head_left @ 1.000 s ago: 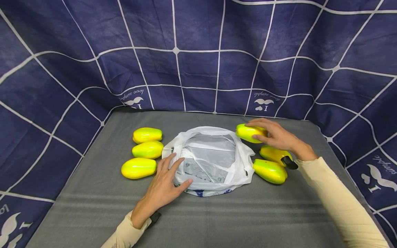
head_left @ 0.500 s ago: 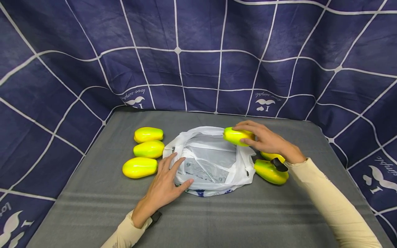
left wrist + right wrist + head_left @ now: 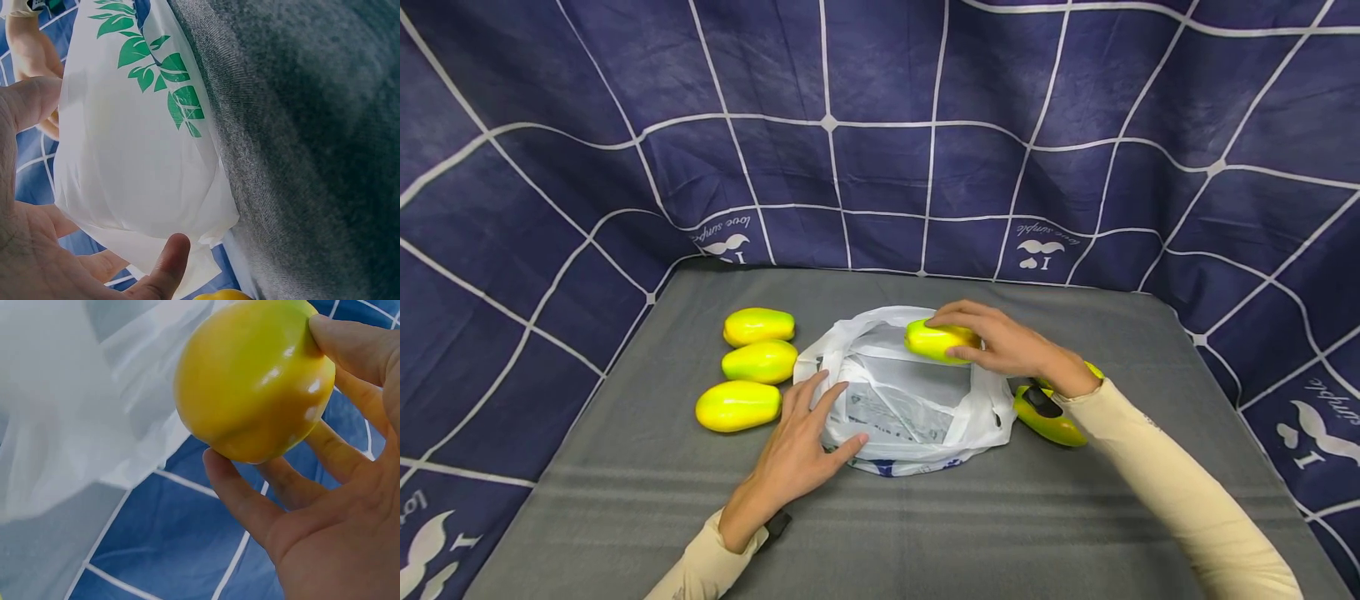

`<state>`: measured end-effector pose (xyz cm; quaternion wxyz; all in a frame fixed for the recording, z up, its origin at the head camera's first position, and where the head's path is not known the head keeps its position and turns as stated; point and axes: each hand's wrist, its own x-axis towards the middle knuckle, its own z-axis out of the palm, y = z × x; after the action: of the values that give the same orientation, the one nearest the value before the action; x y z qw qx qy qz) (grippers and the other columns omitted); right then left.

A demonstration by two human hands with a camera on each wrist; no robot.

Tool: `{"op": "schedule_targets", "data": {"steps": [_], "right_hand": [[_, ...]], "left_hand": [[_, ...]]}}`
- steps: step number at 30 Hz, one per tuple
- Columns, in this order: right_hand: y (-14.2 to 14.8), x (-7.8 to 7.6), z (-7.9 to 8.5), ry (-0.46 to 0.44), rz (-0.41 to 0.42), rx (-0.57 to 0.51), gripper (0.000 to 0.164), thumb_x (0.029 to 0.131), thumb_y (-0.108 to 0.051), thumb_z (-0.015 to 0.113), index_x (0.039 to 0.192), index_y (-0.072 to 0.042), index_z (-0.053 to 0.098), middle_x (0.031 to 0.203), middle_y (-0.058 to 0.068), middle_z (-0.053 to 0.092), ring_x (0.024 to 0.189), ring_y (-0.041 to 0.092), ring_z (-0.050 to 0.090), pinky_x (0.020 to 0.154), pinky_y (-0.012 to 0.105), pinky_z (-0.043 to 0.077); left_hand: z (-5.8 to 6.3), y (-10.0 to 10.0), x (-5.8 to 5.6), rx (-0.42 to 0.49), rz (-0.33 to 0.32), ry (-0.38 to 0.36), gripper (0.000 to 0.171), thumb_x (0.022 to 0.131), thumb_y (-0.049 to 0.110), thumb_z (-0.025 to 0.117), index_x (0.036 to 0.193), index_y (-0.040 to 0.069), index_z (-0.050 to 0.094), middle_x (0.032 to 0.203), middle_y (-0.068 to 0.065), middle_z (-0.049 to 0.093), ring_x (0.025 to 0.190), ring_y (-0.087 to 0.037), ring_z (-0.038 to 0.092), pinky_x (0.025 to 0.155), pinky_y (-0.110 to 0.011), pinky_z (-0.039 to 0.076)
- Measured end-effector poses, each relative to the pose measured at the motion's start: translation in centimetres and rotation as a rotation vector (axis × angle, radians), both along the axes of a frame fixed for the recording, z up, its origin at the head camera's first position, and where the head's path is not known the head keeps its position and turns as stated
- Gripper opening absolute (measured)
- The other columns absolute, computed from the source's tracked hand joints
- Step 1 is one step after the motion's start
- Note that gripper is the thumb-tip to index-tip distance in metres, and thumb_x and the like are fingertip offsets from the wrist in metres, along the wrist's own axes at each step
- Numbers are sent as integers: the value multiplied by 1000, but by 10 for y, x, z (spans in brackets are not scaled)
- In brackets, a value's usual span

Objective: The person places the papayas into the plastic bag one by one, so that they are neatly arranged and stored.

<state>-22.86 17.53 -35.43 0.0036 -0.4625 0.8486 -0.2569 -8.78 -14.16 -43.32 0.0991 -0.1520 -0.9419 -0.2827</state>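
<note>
My right hand (image 3: 1011, 343) grips a yellow-green papaya (image 3: 931, 340) and holds it over the far right part of the open mouth of a white plastic bag (image 3: 988, 400). In the right wrist view the thumb and fingertips press on the sides of the papaya (image 3: 250, 381). My left hand (image 3: 801, 446) lies at the bag's near left rim, fingers spread and fairly straight. Seen from the left wrist, the bag (image 3: 131, 144) bears green printed leaves, and the left thumb and fingers are around its edge. The bag's inside shows no fruit in the head view.
Left of the bag lie three more papayas, the far one (image 3: 758, 327), the middle one (image 3: 758, 362) and the near one (image 3: 737, 406). To the right are two others, partly hidden by the right wrist; the nearer papaya (image 3: 1060, 429) touches the bag. A blue gridded cloth (image 3: 880, 167) walls the grey table (image 3: 880, 533).
My right hand has carried the papaya leftward and slightly nearer, from beside the bag to above its mouth. The left hand and the bag stay where they were.
</note>
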Motion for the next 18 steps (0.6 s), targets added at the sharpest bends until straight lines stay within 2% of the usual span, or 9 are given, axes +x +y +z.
{"op": "schedule_targets", "data": {"steps": [8,18], "right_hand": [[-23,-3,-8,-61,18,44,47,95,-16,69,140,-11,58,141,11,55,126,27,54,103,46,45],[-52,-5,-23,-48,55,61,46,93,-18,72,137,-10,60,137,10,58,125,24,55,105,43,45]], "left_hand": [[-1,1,-1,-8,4,-4,75,83,49,77,145,15,51,157,-17,33,140,-39,29,108,-59,37],[-1,0,0,-12,-2,-4,75,84,50,77,146,15,50,157,-18,33,141,-39,28,106,-59,38]]}}
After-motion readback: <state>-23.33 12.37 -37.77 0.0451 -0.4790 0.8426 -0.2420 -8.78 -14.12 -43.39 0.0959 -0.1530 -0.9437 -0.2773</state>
